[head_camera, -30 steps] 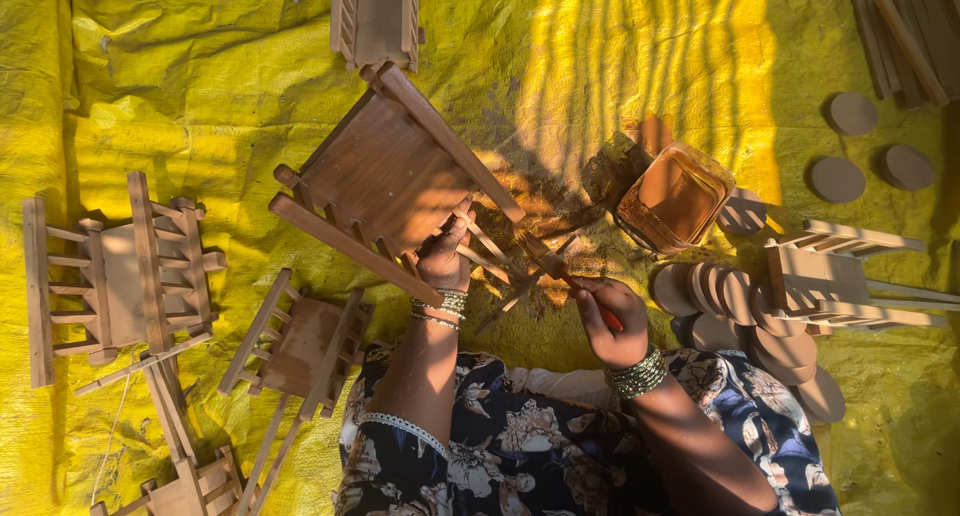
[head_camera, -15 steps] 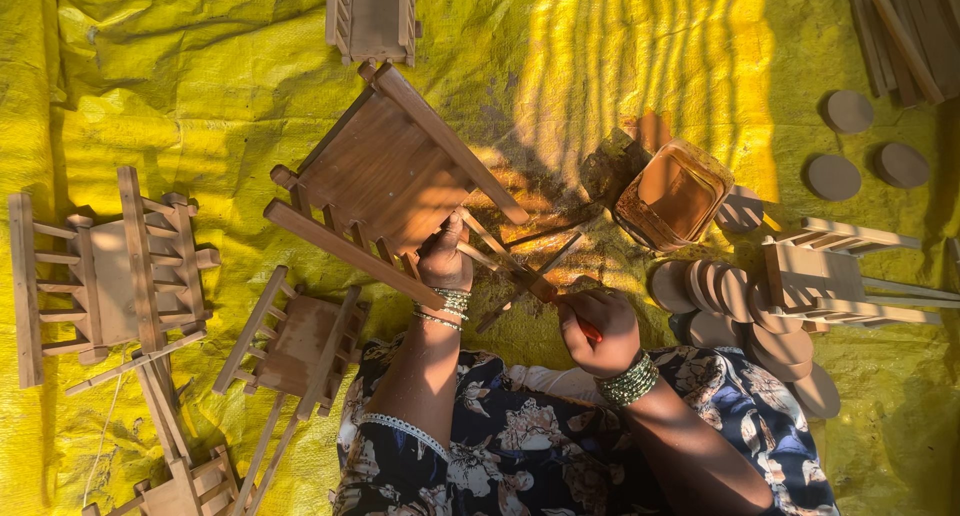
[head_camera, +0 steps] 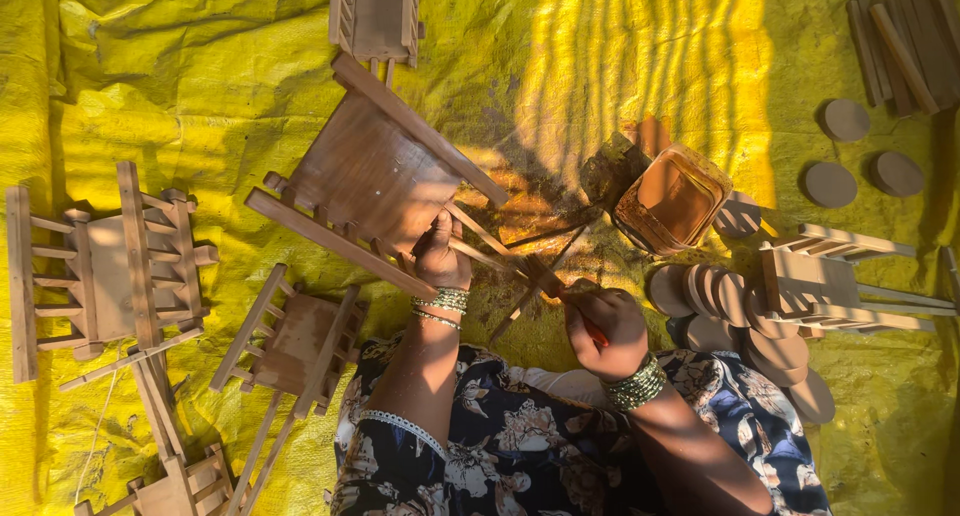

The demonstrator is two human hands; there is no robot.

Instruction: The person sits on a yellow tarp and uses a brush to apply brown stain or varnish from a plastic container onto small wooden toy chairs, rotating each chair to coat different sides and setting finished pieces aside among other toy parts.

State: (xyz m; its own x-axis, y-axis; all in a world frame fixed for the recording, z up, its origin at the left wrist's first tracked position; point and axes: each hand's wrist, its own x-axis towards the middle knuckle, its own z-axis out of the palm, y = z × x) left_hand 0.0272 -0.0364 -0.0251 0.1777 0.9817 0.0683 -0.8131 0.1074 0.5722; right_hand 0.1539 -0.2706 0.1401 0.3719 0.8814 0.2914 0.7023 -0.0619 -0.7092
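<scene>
My left hand [head_camera: 441,254] grips a rail at the near edge of a small wooden cart frame [head_camera: 372,181], which lies tilted on the yellow sheet [head_camera: 620,56]. Just right of it, my right hand [head_camera: 603,324] is closed on a paintbrush [head_camera: 560,292] with a reddish handle. Its tip rests at the thin sticks that jut from the frame's lower right. A square tub of brown liquid [head_camera: 672,198] stands beyond my right hand. Bangles sit on both wrists.
Other wooden cart frames lie at the left [head_camera: 105,266], the lower left [head_camera: 290,346], the top [head_camera: 376,16] and the right [head_camera: 830,276]. Several round wooden discs [head_camera: 745,311] are stacked at the right, with loose ones [head_camera: 830,184] and planks [head_camera: 905,46] beyond.
My right hand has drawn slightly nearer to me and right with the brush. My left hand keeps its hold on the frame, which has barely moved.
</scene>
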